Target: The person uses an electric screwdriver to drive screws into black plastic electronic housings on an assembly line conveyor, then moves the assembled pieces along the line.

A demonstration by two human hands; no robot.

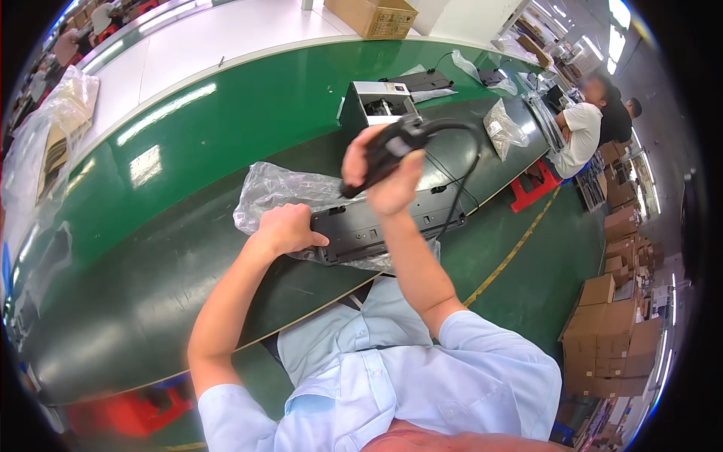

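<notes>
Tool (385, 151) is sitting gripped in the right hand (397, 188) — beneath it, a long black panel (352, 235) is stretching rightward from the left hand (288, 227), which is clasping its end.

panel (348, 227): matt plastic | bag (282, 188): glossy, crinkled plastic | shirt (452, 384): cloth
</notes>
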